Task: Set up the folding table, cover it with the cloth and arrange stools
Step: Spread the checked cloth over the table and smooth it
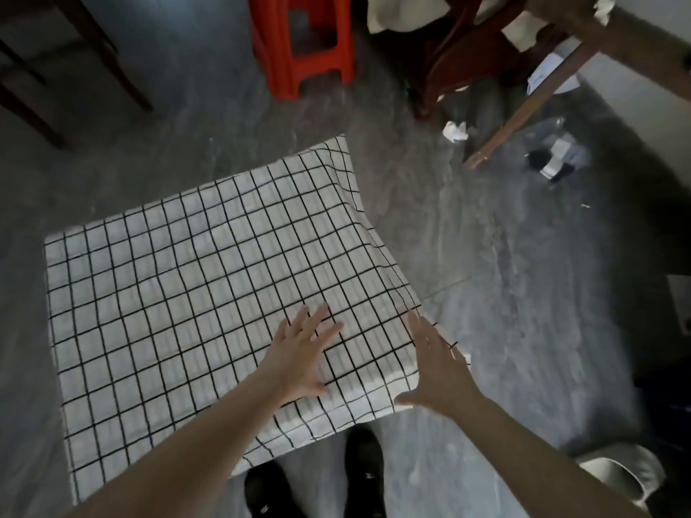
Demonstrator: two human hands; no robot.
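single head cam, looks steeply down over checked cloth (209, 300), close above it; floor (504, 330) around.

A cloth (194, 293) covers the counter, hanging over its near and right edges. A stool (301, 46) stands on the floor (504, 293) beyond the far edge. Both hands lie flat at the near right corner.

My left grip (299, 358) lies flat, palm down, fingers straight and spread, thumb out to the right. My left forearm runs bare from the lower left corner up to it. My right grip (435, 372) is also open, fingers stretched forward and slightly apart, thumb pointing left, its palm tilted inward. My right forearm comes in bare from the lower right. Both wrists are straight.
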